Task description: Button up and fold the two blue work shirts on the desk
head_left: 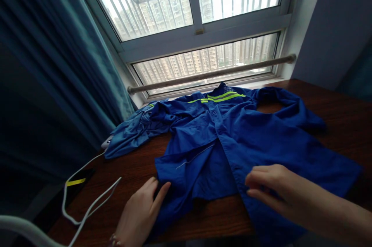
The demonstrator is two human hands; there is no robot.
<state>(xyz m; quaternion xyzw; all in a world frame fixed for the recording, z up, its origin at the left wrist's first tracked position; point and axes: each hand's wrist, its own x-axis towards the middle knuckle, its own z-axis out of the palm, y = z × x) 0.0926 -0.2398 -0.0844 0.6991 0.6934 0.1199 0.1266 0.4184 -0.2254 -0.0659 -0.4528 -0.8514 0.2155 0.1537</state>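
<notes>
A blue shirt (252,134) is lying front side up on a brown table (348,111), its collar pointing away from the person and its lower hem facing them, an arrangement that is probably keeping both front edges within reach. The two front panels are parting toward the hem, exposing cloth between them, while yellow-green stripes are crossing the chest. The left hand (139,208) is resting at the lower left edge of the shirt, thumb and fingers standing apart, seemingly to steady that panel; whether it is gripping the fabric, one cannot tell. The right hand (276,183) is hovering over or touching the shirt's right front edge, fingers curling and leaving only a narrow gap to the thumb; any pinch of fabric is not showing clearly. Left of the shirt, a crumpled blue garment (133,134) is lying beside one sleeve, and a white cable (63,200) is looping nearer the person. Beyond the shirt's collar, a rail (221,73) is running across a window (197,39); farther left, a curtain (72,45) is hanging in folds.
</notes>
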